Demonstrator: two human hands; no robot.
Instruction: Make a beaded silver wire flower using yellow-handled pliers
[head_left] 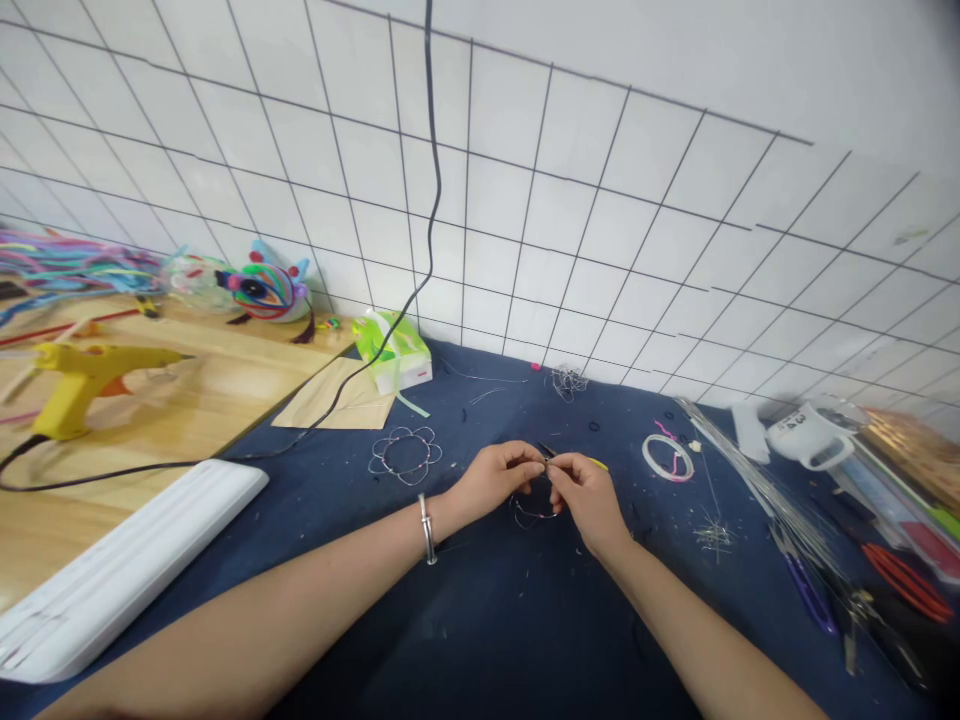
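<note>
Near the middle of the dark blue cloth, my left hand [496,484] and my right hand [589,495] meet, thumbs and forefingers pinched close together. Both hold a thin wire piece [534,514], whose curved loops hang below the fingertips; its upper part is hidden by the fingers. A tool with a dark tip and a yellow handle [598,464] lies just behind my hands, partly covered. To the left, a finished-looking wire ring with petal-shaped loops [405,455] lies flat on the cloth. A silver bangle circles my left wrist.
A tangled wire bundle [568,382] and a tissue pack [394,350] lie at the back. On the left are a yellow glue gun [90,382] and a long white case [135,570]. On the right are a white ring spool [667,457], straight wires [739,465], purple-handled scissors [810,592] and a mug [808,436].
</note>
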